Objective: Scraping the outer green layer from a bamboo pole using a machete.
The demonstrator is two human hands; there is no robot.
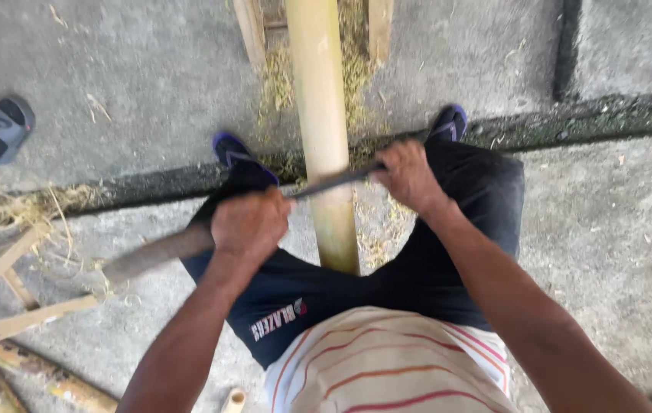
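Bamboo pole (324, 130) runs lengthwise between the knees; stiff, smooth, likely slippery. Left hand (249, 224) clenched on the blade's wooden handle (154, 255); right hand (406, 174) grips the blade (333, 182) end; blade lies across the pole; hold both ends.

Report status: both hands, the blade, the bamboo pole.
Left hand shut on blade handle. Right hand shut on far end of blade. Blade lies across bamboo pole, between the knees. Nothing blocking.
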